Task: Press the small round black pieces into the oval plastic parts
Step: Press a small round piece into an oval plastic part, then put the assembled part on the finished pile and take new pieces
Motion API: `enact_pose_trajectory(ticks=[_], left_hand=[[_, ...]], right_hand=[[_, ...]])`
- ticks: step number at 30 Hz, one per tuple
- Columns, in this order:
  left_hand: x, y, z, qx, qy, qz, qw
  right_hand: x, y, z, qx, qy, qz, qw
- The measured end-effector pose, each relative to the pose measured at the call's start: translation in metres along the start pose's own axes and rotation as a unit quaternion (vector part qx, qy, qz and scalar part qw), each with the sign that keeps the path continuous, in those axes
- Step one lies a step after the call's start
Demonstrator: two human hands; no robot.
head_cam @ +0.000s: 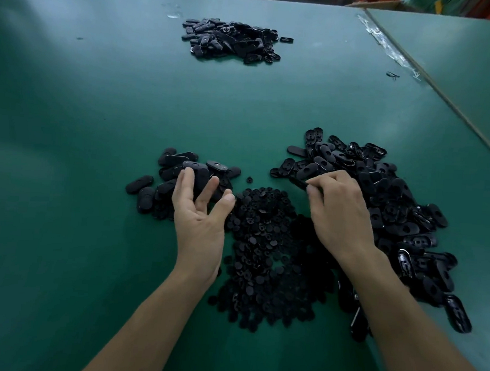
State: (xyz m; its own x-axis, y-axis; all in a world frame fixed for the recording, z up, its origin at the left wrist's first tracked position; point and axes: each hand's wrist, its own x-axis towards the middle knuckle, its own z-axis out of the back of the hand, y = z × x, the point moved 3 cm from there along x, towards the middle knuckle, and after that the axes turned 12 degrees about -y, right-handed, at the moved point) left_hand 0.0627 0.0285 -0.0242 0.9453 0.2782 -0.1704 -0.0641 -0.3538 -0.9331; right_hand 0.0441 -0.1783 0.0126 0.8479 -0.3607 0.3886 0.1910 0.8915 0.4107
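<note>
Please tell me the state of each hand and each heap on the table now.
Left hand: open, holds nothing.
Right hand: pinches one oval part.
Round black pieces: loose heap between hands.
Right heap: loose oval parts.
Left heap: loose oval parts.
Far heap: loose oval parts.

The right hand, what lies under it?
The pile of oval parts and the heap of round pieces both run under the right hand, which pinches one oval part. What lies directly beneath the palm is covered.

Green matte surface [99, 104], light glare at left; taped seam [390, 48] joins a second green panel [460, 69] at right
</note>
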Motion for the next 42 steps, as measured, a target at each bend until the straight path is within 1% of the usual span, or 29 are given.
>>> enact_pose_trajectory(ticks=[2,4,6,8,10,12,18,21,23,31,36,37,39,41,42], left_hand=[[0.001,0.000,0.000,0.006,0.015,-0.015,1.000],[-0.001,-0.001,-0.001,0.010,0.037,-0.034,0.999],[-0.004,-0.002,-0.003,0.035,0.058,-0.065,0.996],[-0.010,-0.005,-0.005,0.054,0.081,-0.086,0.992],[-0.014,-0.008,-0.006,0.060,0.107,-0.101,0.987],[-0.016,-0.011,-0.008,0.072,0.123,-0.112,0.983],[-0.021,-0.011,-0.011,0.109,0.145,-0.117,0.976],[-0.019,-0.010,-0.009,0.093,0.138,-0.103,0.981],[-0.018,-0.009,-0.009,0.088,0.136,-0.096,0.982],[-0.019,-0.009,-0.008,0.071,0.137,-0.087,0.984],[-0.017,-0.008,-0.008,0.077,0.117,-0.097,0.985],[-0.017,-0.008,-0.008,0.072,0.116,-0.094,0.986],[-0.016,-0.007,-0.007,0.058,0.115,-0.083,0.988],[-0.015,-0.006,-0.007,0.043,0.107,-0.072,0.991],[-0.014,-0.006,-0.007,0.036,0.101,-0.069,0.992]], right_hand=[[0.000,0.002,0.002,0.043,-0.013,-0.022,0.999],[-0.001,0.004,0.005,0.134,0.006,-0.065,0.989],[-0.005,0.012,0.007,0.232,0.062,-0.092,0.966],[-0.012,0.022,0.008,0.290,0.129,-0.079,0.945],[-0.021,0.030,0.008,0.317,0.175,-0.058,0.931],[-0.025,0.033,0.008,0.335,0.185,-0.061,0.922],[-0.028,0.033,0.010,0.328,0.172,-0.070,0.926],[-0.031,0.036,0.010,0.372,0.163,-0.092,0.909],[-0.032,0.038,0.010,0.387,0.158,-0.091,0.904],[-0.034,0.037,0.007,0.396,0.141,-0.098,0.902],[-0.035,0.037,0.005,0.391,0.144,-0.099,0.903],[-0.035,0.036,0.004,0.378,0.138,-0.100,0.910],[-0.034,0.034,0.004,0.306,0.105,-0.080,0.943],[-0.033,0.034,0.004,0.216,0.072,-0.036,0.973],[-0.033,0.035,0.004,0.180,0.066,-0.013,0.981]])
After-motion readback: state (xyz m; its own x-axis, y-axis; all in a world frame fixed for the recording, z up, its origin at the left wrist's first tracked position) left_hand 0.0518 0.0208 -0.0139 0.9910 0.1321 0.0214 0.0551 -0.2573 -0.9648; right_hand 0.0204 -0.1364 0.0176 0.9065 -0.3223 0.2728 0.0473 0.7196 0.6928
